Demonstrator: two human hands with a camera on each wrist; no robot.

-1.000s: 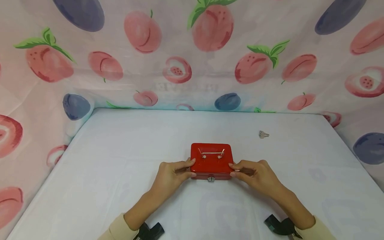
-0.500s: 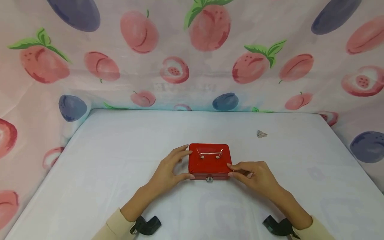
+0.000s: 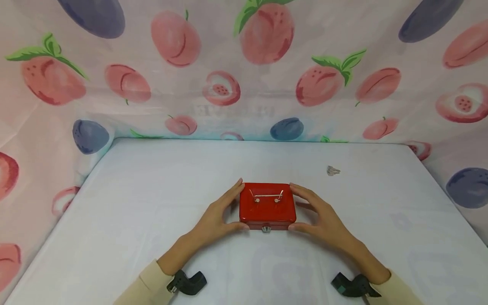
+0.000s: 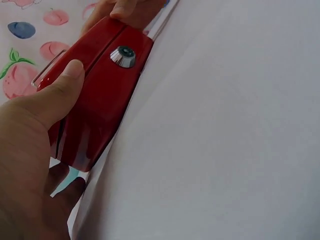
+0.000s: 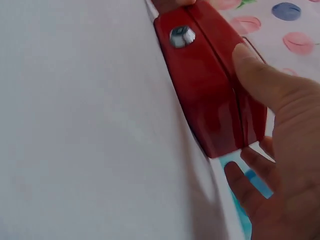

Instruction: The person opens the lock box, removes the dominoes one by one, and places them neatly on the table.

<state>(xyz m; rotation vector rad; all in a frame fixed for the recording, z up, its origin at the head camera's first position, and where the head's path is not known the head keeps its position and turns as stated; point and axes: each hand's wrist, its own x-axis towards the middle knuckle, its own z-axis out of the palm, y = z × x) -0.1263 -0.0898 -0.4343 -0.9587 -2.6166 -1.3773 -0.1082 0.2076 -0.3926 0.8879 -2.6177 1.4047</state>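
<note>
A red metal cash box point(image 3: 267, 213) sits on the white-covered table, its lid down. A thin wire handle point(image 3: 268, 195) lies on top, and a silver lock cylinder point(image 4: 123, 56) is set in the front. My left hand point(image 3: 213, 221) holds the box's left end, thumb on the front edge and fingers reaching along the side to the back corner. On the opposite end, my right hand point(image 3: 328, 221) grips in the same manner, its thumb point(image 5: 250, 65) against the lid edge near the dark seam. The box's underside is hidden.
A small pair of silver keys point(image 3: 333, 170) lies on the table point(image 3: 171, 169) behind and right of the box. Fruit-patterned cloth point(image 3: 263, 97) hangs along the table's back and sides. Black wrist cameras point(image 3: 187, 283) are strapped at both sleeves.
From pinching the box's front side edges, the left fingers and then the right fingers have spread back to its far corners, thumbs staying in front. The box has hardly moved; the view shifted slightly.
</note>
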